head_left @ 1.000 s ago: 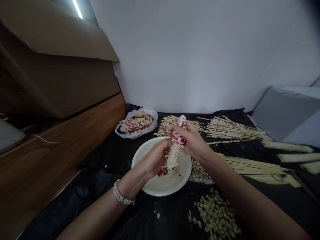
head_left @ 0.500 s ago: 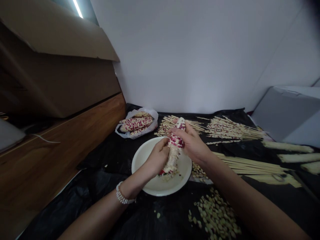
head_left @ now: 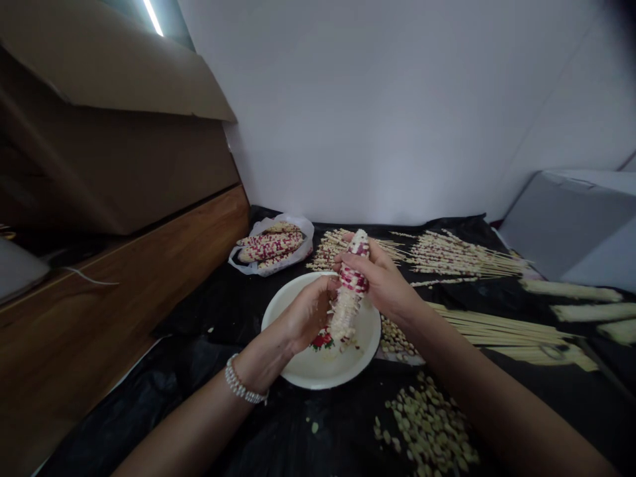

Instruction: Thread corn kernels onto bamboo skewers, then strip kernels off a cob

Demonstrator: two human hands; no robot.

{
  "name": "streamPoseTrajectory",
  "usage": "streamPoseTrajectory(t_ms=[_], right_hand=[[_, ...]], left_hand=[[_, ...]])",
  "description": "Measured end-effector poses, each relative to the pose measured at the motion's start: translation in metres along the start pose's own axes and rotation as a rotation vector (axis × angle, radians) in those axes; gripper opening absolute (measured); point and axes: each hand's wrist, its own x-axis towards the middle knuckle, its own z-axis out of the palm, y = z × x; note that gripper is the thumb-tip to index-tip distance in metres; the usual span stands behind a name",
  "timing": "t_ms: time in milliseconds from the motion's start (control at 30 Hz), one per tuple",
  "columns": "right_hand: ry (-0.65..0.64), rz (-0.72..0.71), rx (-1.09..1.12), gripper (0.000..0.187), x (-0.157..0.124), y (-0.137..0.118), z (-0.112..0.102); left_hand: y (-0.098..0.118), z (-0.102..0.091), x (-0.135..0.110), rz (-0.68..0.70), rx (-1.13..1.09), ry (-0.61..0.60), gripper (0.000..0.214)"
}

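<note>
One corn cob (head_left: 350, 288) points up and away, tilted slightly rightward.

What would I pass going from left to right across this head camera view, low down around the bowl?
Wooden panel → white bowl under a red-and-white corn cob → loose corn kernels → bamboo skewers

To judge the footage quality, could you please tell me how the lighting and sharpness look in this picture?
In the head view, the strip light glares white at the top, the white wall looks softly lit but darkens toward the top right corner, and the corn cob looks reasonably sharp, with no obvious motion blur.
</note>
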Motion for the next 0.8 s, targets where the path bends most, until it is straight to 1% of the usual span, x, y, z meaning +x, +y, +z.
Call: streamPoseTrajectory(t_ms=[133,267,300,467,567,667,733,800], right_hand=[[-0.027,-0.017,-0.065,0.037,-0.0021,0.0042,-0.0004],[-0.040,-0.004,-0.025,0.037,-0.0007,0.0080,-0.0016],[-0.035,0.003,-0.017,0.037,0.0000,0.0080,-0.0020],[-0.011,-0.005,-0.038,0.040,0.0011,0.0040,-0.0032],[-0.017,-0.012,-0.078,0.041,-0.0004,0.0042,-0.0023],[-0.028,-0.010,-0.133,0.040,-0.0017,0.0062,-0.0009],[-0.027,0.002,-0.131,0.039,-0.0017,0.0066,-0.0010],[-0.023,0.006,-0.112,0.038,-0.0009,0.0059,-0.0020]], left_hand=[[-0.0017,-0.0002,-0.0001,0.016,0.001,0.026,0.021],[-0.0028,0.0022,-0.0011,0.041,0.010,0.092,0.024],[-0.0027,0.0028,-0.0012,0.041,0.009,0.094,0.025],[0.0001,0.0040,-0.0014,0.024,-0.035,0.030,0.020],[-0.0009,0.0042,-0.0004,0.007,0.005,0.064,0.024],[-0.0038,0.0033,0.0009,0.041,0.066,0.098,0.034],[-0.0046,0.0019,0.0011,0.052,0.077,0.092,0.040],[-0.0036,0.0002,0.0008,0.053,0.062,0.057,0.041]])
